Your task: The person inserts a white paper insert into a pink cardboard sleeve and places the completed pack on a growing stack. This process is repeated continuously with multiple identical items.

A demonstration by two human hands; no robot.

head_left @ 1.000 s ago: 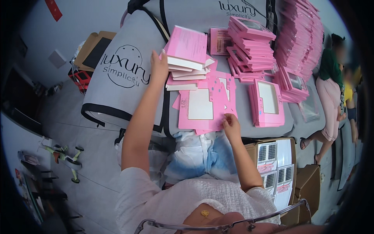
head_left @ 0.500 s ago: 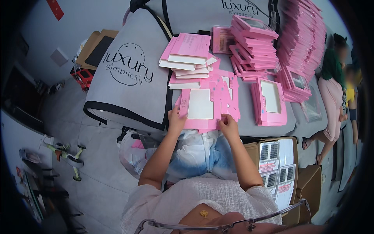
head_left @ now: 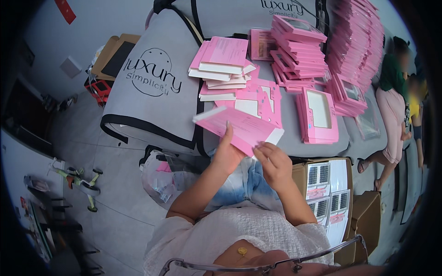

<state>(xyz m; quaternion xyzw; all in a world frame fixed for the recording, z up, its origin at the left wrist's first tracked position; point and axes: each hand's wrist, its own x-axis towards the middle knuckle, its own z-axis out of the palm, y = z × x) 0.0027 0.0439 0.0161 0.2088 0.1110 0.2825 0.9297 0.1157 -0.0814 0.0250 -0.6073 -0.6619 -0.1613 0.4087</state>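
Note:
A flat pink cardboard box [head_left: 239, 126] with white edges is tilted in front of me, its printed back up and an end flap standing out at its right. Wrapped round its lower edge, my left hand [head_left: 228, 154] keeps the thumb on top. My right hand [head_left: 275, 163] pinches the right lower corner beside the flap. Beyond lie loose pink card blanks [head_left: 269, 101] with window cut-outs on the sofa. Behind them, at the left, is a pile of pink folded boxes [head_left: 224, 53]. A bundle of pink window boxes [head_left: 317, 110] stands to the right.
Tall stacks of pink boxes [head_left: 299, 50] rise at the back right of the grey sofa [head_left: 147, 87]. A carton [head_left: 301, 184] of packed panels sits by my right arm, a clear plastic bag [head_left: 161, 179] by my left. Other people [head_left: 391, 92] are at the far right.
The pink box has come up off the blanks and been turned, so its printed back now shows instead of the window. Both hands have lifted with it and shifted right.

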